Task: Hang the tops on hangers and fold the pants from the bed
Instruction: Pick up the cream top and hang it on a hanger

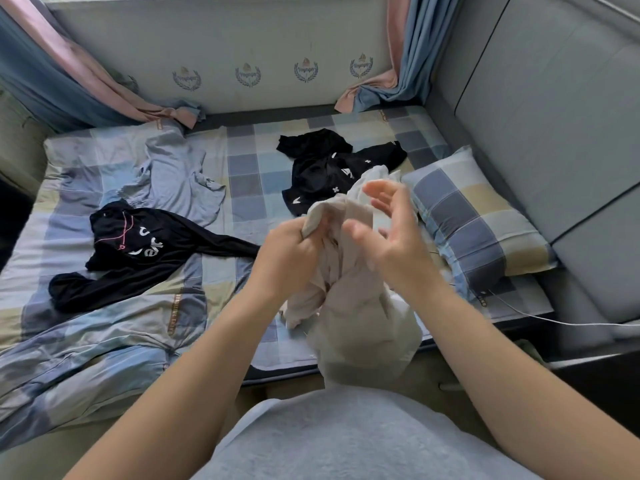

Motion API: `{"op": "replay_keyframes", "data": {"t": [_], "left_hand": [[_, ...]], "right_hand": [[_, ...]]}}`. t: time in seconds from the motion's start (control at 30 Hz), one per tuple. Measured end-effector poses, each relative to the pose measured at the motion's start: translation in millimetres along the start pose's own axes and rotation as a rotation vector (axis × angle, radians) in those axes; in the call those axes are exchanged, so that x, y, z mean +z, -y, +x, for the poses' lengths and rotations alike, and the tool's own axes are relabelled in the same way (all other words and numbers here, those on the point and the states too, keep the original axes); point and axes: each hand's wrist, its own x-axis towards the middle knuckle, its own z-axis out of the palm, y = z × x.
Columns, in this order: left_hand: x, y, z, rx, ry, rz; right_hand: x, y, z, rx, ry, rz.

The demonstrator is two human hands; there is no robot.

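Blurred right hand [391,237] and bunched beige garment [363,306], its kind indiscernible.

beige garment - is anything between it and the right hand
Nothing visible does. The right hand is open just beside the beige garment, with no other thing between them, and the left hand grips the garment's top edge.

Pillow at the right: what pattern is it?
The pillow is checked in blue, grey and pale yellow, clearest in the head view.
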Motion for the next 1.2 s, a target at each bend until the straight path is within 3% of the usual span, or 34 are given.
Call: {"op": "replay_keyframes", "data": {"t": [0.13, 0.23, 0.37, 0.43, 0.53, 0.67, 0.8, 0.87, 1.0, 1.2], "left_hand": [[-17.0, -17.3, 2.3, -0.001, 0.068, -0.200], [-24.6, -26.8, 1.9, -0.036, 0.041, -0.313], [-37.5, -30.8, 5.7, -0.088, -0.059, -0.443], [-42.8, -25.8, 8.7, -0.118, -0.152, -0.471], [-47.0, -6.9, 15.6, -0.169, -0.235, -0.373], [-38.2, 11.5, 12.3, -0.246, -0.008, -0.146], [-12.6, 17.7, -4.3, -0.254, 0.454, -0.060], [7.0, 19.6, -12.3, -0.230, 0.553, -0.079], [37.0, 20.5, -20.4, -0.120, 0.347, -0.183], [20.6, 18.6, -3.8, -0.309, -0.040, -0.404]], "right_hand": [[20.8, -24.6, -14.7, 0.040, 0.111, -0.068], [26.6, -54.3, -12.1, 0.136, 0.049, -0.206], [16.5, -94.5, -10.9, 0.331, 0.117, -0.442], [6.5, -106.6, -9.8, 0.461, 0.097, -0.428], [-4.4, -102.4, -1.1, 0.563, 0.088, -0.213], [-10.2, -74.6, 12.7, 0.614, 0.012, 0.135], [-9.2, -40.0, 22.5, 0.499, -0.028, 0.374], [-8.8, -24.8, 24.1, 0.423, 0.011, 0.475], [-9.2, -5.3, 25.0, 0.310, 0.039, 0.621], [-9.2, -33.4, 5.2, 0.273, 0.074, 0.155]]}}
